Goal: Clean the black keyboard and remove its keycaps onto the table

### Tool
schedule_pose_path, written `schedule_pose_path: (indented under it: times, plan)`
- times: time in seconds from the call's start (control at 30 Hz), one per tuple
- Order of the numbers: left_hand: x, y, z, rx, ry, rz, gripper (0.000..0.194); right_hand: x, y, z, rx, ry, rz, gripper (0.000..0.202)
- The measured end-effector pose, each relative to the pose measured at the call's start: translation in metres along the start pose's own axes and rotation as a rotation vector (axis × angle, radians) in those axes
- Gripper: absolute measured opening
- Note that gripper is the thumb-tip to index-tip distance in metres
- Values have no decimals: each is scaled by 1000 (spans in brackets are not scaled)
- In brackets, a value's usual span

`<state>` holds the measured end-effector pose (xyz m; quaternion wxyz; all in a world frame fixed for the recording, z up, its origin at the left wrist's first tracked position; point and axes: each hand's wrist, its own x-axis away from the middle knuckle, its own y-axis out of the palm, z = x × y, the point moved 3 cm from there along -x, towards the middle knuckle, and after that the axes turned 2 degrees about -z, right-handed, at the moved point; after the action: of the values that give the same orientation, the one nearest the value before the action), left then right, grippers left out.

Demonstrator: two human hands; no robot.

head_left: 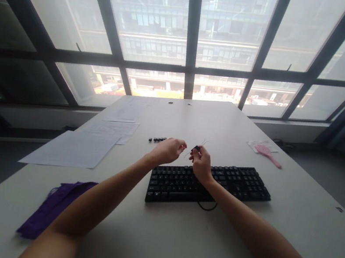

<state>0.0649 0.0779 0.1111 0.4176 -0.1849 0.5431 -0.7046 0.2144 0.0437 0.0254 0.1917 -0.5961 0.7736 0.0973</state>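
Observation:
My right hand (202, 164) is closed around a small black keycap puller (195, 148) with thin wires sticking out, above the back edge of a black keyboard (179, 185). To its left, my left hand (170, 150) hovers with fingers loosely bent and apart; nothing shows in them. A gap separates the two hands. Just behind my left wrist, several loose black keycaps (156, 139) lie in a row on the white table (153, 237), partly hidden by that hand. My right hand and forearm cover part of the keyboard's keys.
Sheets of white paper (71, 150) spread along the table's left side. Nearer me, a purple cloth (54, 206) lies partly under my left forearm. A pink hairbrush (268, 154) rests at the right beside a clear plastic wrapper (258, 143). Large windows stand beyond the table.

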Motion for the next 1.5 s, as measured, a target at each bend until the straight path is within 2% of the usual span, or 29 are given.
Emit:
schedule_pose_path:
  times: [0.1,0.2,0.3,0.43,0.57,0.87,1.17,1.33,1.5]
  plan:
    - [13,-7,20,-85,-39,-11,27,-4,-5,-7,7,-20,11,16]
    - [23,-5,25,-158,-42,-15,27,-7,-9,-13,43,-32,-21,14]
    - [35,11,19,-138,-11,-32,26,-5,-11,-16,77,-39,-57,12]
    - [51,34,2,-10,-22,60,22,0,-13,-15,118,-44,-120,12]
    - [60,46,-7,131,24,136,24,4,-14,-11,94,-31,-163,12]
    - [58,55,-4,193,125,120,24,7,-10,-7,130,-113,-214,13]
    - [58,59,-5,213,99,79,24,16,-7,-15,396,-259,-357,12]
    - [55,57,-5,154,112,-11,17,21,-4,-14,442,-318,-396,14]
    - [40,58,1,121,113,-94,11,24,-5,-16,483,-355,-390,17]
